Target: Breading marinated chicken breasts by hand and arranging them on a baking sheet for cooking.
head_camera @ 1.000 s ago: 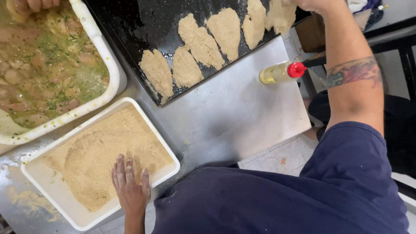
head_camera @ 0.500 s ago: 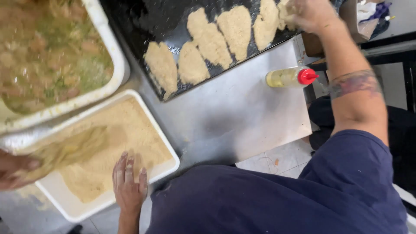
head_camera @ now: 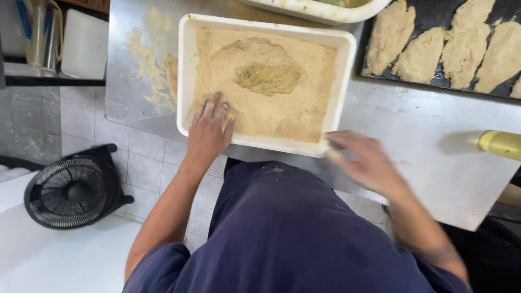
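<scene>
My left hand (head_camera: 209,127) lies flat and spread on the crumbs at the near left corner of the white tray (head_camera: 187,76), a wet cutlet (head_camera: 269,79) lying farther in, while my blurred right hand (head_camera: 364,160) hangs loosely open, empty, just beside its near right corner.

- You're standing in a working kitchen, at a steel counter (head_camera: 434,163).
- On it sits a white tray of breadcrumbs (head_camera: 187,70); right of it, a dark tray of breaded cutlets (head_camera: 434,81).
- Left of the counter, a tiled wall (head_camera: 65,119); below, a black fan (head_camera: 70,190).
</scene>
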